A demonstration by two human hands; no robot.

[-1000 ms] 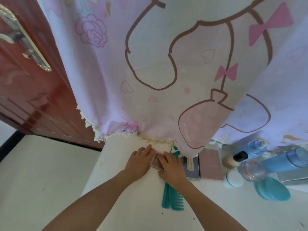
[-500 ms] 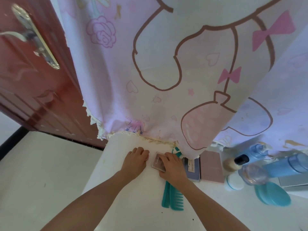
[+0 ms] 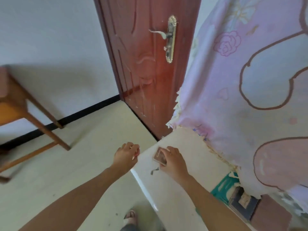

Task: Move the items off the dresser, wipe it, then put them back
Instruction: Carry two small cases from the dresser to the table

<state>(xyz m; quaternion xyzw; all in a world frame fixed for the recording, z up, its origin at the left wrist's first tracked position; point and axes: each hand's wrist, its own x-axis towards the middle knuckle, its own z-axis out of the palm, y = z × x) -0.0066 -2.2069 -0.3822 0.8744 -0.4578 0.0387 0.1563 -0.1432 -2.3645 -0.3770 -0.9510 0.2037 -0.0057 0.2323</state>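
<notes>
While I watch through the head camera, white wall (image 3: 50, 39) and pale floor (image 3: 58, 180) fill the left. A pink printed cloth (image 3: 233, 97) hangs at right beside a red-brown door (image 3: 141, 72), and the white dresser (image 3: 183, 189) runs beneath the cloth. The right hand (image 3: 173, 161) grips a small brown case (image 3: 160, 155) near the dresser's corner. The left hand (image 3: 126, 155) curls past the edge, and I cannot tell if it holds anything.

White dresser (image 3: 188, 139) under the grip; reddish door (image 3: 145, 72) beyond it; wooden table (image 3: 13, 104) far left, pale floor (image 3: 66, 180), white wall (image 3: 50, 39).
</notes>
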